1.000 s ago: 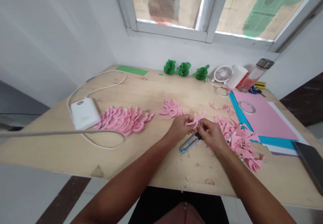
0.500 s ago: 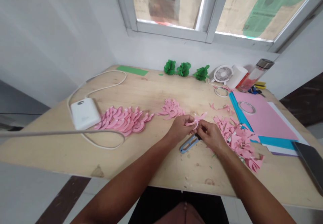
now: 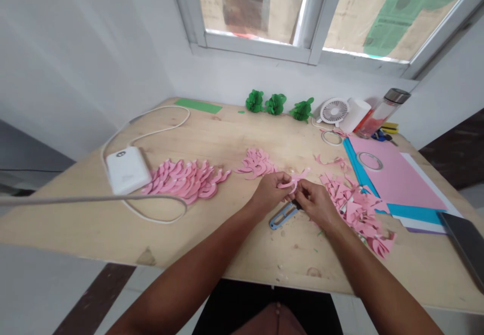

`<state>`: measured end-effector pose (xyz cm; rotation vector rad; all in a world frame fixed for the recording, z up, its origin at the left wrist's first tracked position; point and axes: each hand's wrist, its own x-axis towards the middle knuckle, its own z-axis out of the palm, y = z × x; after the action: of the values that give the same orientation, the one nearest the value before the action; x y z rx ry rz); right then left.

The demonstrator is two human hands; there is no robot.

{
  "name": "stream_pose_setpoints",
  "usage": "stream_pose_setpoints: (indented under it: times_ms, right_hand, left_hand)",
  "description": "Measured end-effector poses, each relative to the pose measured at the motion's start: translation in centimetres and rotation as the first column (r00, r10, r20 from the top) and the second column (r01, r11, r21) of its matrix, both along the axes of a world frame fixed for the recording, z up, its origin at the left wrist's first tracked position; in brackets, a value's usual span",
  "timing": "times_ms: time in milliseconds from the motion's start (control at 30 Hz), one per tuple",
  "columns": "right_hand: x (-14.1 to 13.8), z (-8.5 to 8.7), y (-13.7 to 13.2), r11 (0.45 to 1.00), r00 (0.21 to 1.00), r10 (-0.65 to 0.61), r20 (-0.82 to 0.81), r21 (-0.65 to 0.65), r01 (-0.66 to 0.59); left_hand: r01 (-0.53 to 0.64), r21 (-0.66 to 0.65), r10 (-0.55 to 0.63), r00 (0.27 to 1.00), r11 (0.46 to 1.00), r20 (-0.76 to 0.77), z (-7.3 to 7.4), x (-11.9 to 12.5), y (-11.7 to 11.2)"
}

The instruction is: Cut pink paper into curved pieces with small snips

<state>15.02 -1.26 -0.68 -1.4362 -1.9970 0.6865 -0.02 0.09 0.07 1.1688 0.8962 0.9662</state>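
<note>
The strip (image 3: 295, 177) is plain pink, like the cut pieces (image 3: 359, 211) and the sheet (image 3: 389, 169); a blue sheet (image 3: 414, 213) edges it. The snips (image 3: 283, 216) are blue and silver. The counter (image 3: 242, 133) is pale wood with faint brown grain and knots. Three rosettes (image 3: 275, 104) are green, the power bank (image 3: 127, 170) white, and the bottle (image 3: 379, 113) holds something red.

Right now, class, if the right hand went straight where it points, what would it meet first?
The right hand would meet the pink paper strip first, which the left hand also holds, though depth is unclear.
</note>
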Motion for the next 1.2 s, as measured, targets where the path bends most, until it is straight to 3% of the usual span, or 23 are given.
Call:
stream_pose_setpoints:
  times_ms: [1200]
  right_hand:
    - [-0.22,0.05,-0.13,1.000,1.000,-0.011,-0.025,0.005,0.011]
  left_hand:
    - [-0.030,-0.001,0.030,0.999,1.000,0.021,-0.32,0.05,0.09]
